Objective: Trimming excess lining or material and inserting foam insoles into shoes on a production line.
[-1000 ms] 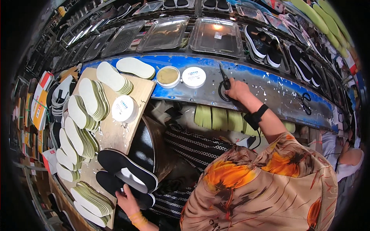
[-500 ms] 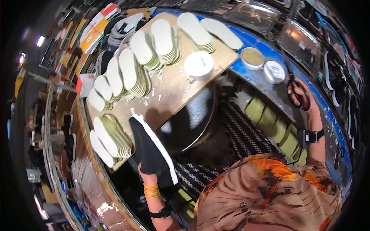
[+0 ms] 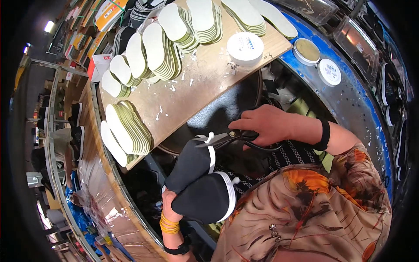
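Observation:
My left hand (image 3: 169, 205) is closed round a pair of black shoes with white sole edges, held side by side. On the farther shoe (image 3: 190, 163), a small white nub (image 3: 211, 136) sticks out from the sole edge. The nearer shoe (image 3: 203, 198) has a similar nub (image 3: 235, 180) on its right side. My right hand (image 3: 270, 126) grips black-handled scissors (image 3: 229, 137) by the handles. Their blades point left and lie at the base of the farther shoe's nub; whether they are fully closed I cannot tell. The shoes partly hide my left fingers.
Stacks of white insoles (image 3: 161, 50) line a wooden board (image 3: 192, 94) scattered with white scraps. A round white tub (image 3: 245, 48) stands on it. An opened tin (image 3: 307, 50) and a white lid (image 3: 329, 72) lie on the blue table (image 3: 349, 105). A dark basin (image 3: 218, 109) sits below the board.
My right hand has brought the scissors from above the blue table at the right to the shoes. My left hand has turned the shoes, so both now show.

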Demonstrator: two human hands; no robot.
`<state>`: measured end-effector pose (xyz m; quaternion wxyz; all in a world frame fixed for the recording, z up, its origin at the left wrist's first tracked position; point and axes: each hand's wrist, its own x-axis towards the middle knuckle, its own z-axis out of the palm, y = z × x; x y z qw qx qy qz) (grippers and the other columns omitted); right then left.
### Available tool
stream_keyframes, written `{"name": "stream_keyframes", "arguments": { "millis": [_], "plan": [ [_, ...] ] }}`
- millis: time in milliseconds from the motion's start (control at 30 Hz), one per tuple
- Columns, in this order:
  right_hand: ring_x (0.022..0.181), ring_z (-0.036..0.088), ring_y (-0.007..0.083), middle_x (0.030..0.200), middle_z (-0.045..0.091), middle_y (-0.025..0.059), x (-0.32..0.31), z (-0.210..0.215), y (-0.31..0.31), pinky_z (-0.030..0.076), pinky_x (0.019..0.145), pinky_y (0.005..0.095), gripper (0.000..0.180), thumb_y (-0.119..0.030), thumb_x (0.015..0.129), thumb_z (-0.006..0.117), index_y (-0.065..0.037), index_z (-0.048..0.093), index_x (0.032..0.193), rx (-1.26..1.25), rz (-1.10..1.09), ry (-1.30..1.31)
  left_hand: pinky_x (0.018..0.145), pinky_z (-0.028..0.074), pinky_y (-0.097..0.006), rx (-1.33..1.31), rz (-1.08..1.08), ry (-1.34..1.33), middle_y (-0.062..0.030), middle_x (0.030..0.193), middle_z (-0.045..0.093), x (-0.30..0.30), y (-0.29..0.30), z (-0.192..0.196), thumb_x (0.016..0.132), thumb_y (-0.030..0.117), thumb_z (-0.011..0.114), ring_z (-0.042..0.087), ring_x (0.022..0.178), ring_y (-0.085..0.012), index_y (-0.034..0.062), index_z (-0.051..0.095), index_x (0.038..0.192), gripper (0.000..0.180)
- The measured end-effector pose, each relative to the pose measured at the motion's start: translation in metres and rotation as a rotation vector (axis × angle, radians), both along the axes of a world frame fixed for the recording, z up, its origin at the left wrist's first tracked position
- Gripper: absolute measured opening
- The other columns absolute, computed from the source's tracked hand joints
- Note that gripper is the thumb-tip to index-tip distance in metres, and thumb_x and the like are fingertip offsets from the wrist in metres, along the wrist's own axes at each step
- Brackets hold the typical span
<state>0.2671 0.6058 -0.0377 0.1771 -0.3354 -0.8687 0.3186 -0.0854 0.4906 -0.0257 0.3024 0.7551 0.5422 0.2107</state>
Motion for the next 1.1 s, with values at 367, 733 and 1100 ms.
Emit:
{"name": "stream_keyframes", "arguments": {
  "millis": [367,733,1100],
  "plan": [
    [0.082,0.059,0.0337,0.096,0.059,0.0135,0.038,0.003,-0.02,0.046,0.07,0.0396,0.06,-0.038,0.069,0.068,-0.008,0.049,0.117,-0.089,-0.01,0.081,0.08,0.04,-0.042,-0.025,0.085,0.32,-0.0196,0.093,0.05,-0.032,0.023,-0.044,0.061,0.008,0.067,0.05,0.086,-0.0385,0.0011,0.046,0.097,0.042],
    [0.083,0.057,0.0325,0.092,0.059,0.0127,0.017,-0.005,-0.022,0.045,0.07,0.0404,0.057,-0.043,0.07,0.066,-0.01,0.051,0.113,-0.36,-0.111,-0.201,0.061,0.045,-0.032,-0.535,0.734,-1.125,-0.0102,0.093,0.059,-0.002,0.028,-0.047,0.084,0.008,0.053,0.056,0.08,-0.0177,-0.0034,0.053,0.094,0.015],
    [0.083,0.055,0.0302,0.084,0.054,0.0106,-0.027,0.01,-0.027,0.044,0.069,0.0401,0.059,-0.044,0.066,0.068,-0.011,0.051,0.111,0.011,-0.049,-0.068,0.061,0.044,-0.032,-0.39,0.66,-1.574,-0.0098,0.087,0.058,0.037,0.005,-0.069,0.084,0.009,0.053,0.055,0.076,-0.018,-0.0035,0.052,0.088,0.013]
  ]
}}
